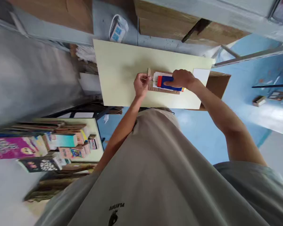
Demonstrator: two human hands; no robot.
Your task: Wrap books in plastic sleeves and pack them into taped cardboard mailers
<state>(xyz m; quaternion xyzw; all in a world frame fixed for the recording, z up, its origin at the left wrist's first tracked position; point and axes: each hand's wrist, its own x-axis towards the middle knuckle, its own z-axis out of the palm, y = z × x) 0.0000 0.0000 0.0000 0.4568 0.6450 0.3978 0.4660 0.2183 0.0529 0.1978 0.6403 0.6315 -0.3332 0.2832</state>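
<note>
My right hand (182, 79) is wrapped over a blue object with a red end (163, 82), whose exact kind I cannot make out. It lies over a white sheet (155, 85) on a piece of brown cardboard (150, 88). At the cardboard's left edge, my left hand (141, 84) is closed with fingertips pinched, close to a small pale piece that sticks out from the red end. Whatever sits between those fingertips is too small to name. Beneath everything is a pale yellow tabletop (118, 73).
A white card (201, 76) lies at the table's right end, near an open cardboard box (217, 88). Large cartons (165, 26) stand behind the table. A white packet (118, 31) rests on the back shelf. Stacked coloured boxes (68, 141) fill a rack at lower left.
</note>
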